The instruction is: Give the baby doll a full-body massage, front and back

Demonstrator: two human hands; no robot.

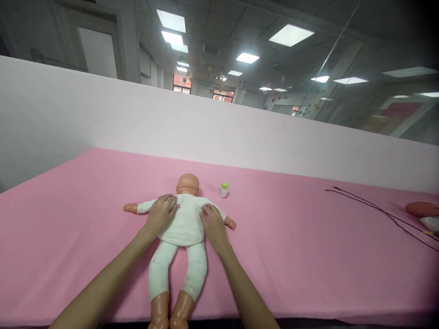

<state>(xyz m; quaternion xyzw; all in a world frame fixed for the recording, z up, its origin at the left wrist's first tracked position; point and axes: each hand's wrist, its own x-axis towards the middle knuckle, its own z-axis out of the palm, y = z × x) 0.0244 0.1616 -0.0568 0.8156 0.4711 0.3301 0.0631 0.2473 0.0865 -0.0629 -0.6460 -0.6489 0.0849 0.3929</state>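
A baby doll (187, 224) with a white cloth body lies face down on a pink covered table (291, 256), its head away from me and its feet at the near edge. On the left side of its upper back rests my left hand (162, 212), fingers stretched out over the cloth. My right hand (213, 224) lies against the right side of the back, just below the shoulder, its fingers extended and slightly bent. Neither hand grips anything. A small bottle with a green cap (222, 190) stands upright to the right of the doll's head.
A white partition (219, 132) rises along the table's back edge. Thin dark cables (380, 209) run across the right side. At the far right edge lies an orange-brown rounded object (421, 209), partly cut off, with something white beside it.
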